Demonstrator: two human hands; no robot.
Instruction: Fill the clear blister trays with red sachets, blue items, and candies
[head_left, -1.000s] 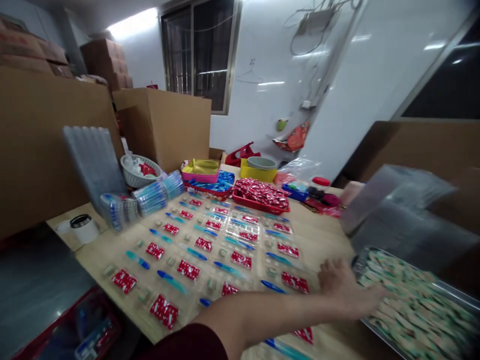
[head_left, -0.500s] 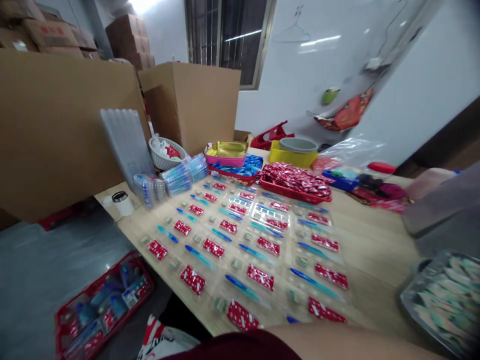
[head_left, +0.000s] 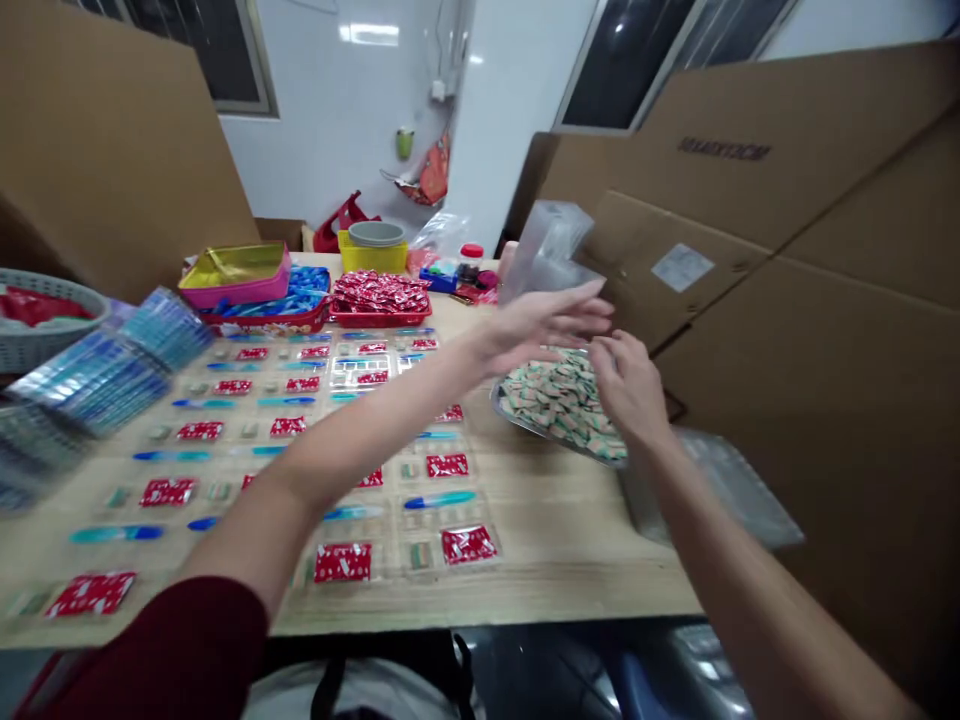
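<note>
My left hand (head_left: 544,325) reaches across to the right with its fingers stretched out, over the far left side of a clear tray (head_left: 517,422). It holds nothing that I can see. Heaped in the tray are small pale packets (head_left: 559,400) with green and orange marks. At the tray's right side is my right hand (head_left: 628,385), fingers loosely bent and slightly blurred, with nothing visible in them. Rows of clear plastic blister trays (head_left: 480,510) lie to the left, holding blue pens (head_left: 440,499), red patterned packets (head_left: 469,545) and small pale packets.
Behind my left hand stand translucent plastic containers (head_left: 551,240); another (head_left: 712,490) lies under my right forearm. A red tray (head_left: 375,318) of red packets and a pink-and-gold tin (head_left: 240,280) sit at the back. Stacked clear packs (head_left: 105,365) stand left. Cardboard (head_left: 810,350) walls the right side.
My view has swung to the right. Both hands, out of sight before apart from a forearm at the bottom edge, now reach to the tray of pale packets.
</note>
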